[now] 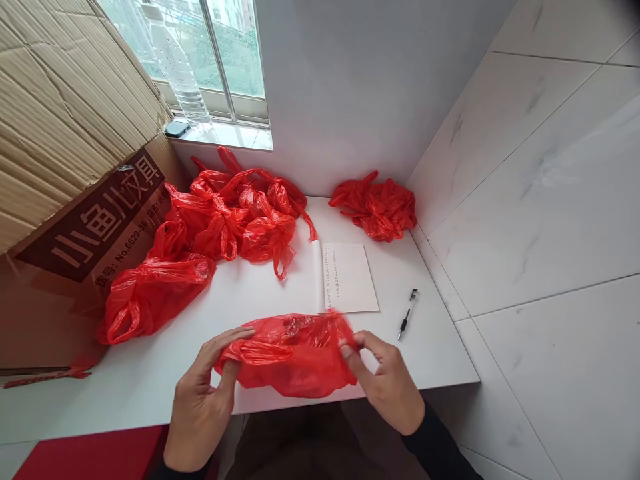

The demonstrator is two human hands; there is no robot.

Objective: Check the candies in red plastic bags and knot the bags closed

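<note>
Red plastic bag (305, 373): thin, translucent, glossy, creased; spread sideways at the front edge of the bench (440, 363).
Left hand (203, 397): fingers extended, thumb apart below them; grip grasping the bag's left end.
Right hand (387, 383): angled inward; grip pinching the bag's right end between thumb and forefinger.

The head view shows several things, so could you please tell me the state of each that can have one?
Held red bag, crumpled
Left hand, gripping the bag's left end
Right hand, pinching its right end
Left pile of bags, bunched together
Right pile of bags, crumpled together
Notebook, open, writing visible
Pen, lying flat
Bottle, upright, fill unclear
Carton, standing, print showing
Dark object, lying flat
</note>
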